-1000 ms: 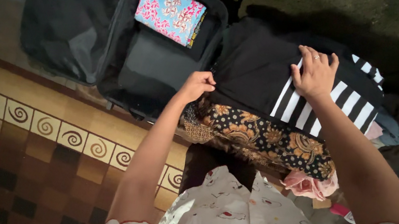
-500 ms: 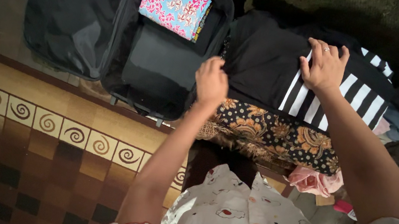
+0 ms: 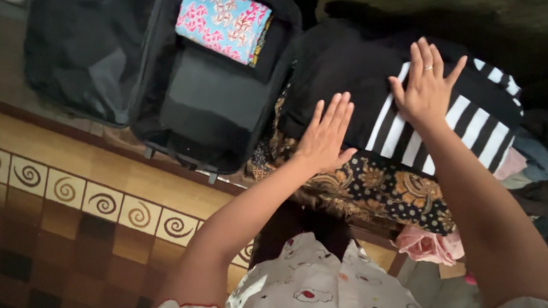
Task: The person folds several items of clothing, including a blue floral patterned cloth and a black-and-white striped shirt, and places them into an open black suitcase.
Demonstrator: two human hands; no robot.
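**A:** Head cam, looking straight down. Both hands flat on that clothes pile. Right hand (image 3: 427,82) is spread wide, palm down, on the black-and-white striped garment (image 3: 459,130); nothing gripped. Left hand (image 3: 325,134) is open too, fingers straight and together, at the near-left edge of the black folded cloth (image 3: 350,72). Can't tell if it's pressing or just above it.

**B:** Where's the pile vs. the case?

**A:** Just right of the open black suitcase (image 3: 212,109), touching its side or nearly. Striped piece on top, black cloth under and left of it, then a brown-and-black batik cloth (image 3: 390,192) sticking out at the near edge. Pink crumpled fabric (image 3: 429,244) lower right. Case has only a blue-and-pink floral folded piece (image 3: 223,20) at the far end; rest of that half is bare lining.

**B:** Risks?

**A:** My guess: stack looks soft and uneven, layers offset. Push or lift from one side and the top piece could slide off the black one, or the folds come undone. Batik layer overhangs the near edge, so it might drag off toward the patterned floor tiles (image 3: 35,177).

**B:** Striped one's condition?

**A:** Folded flat, bold stripes, slightly skewed on the pile, right end draping down.
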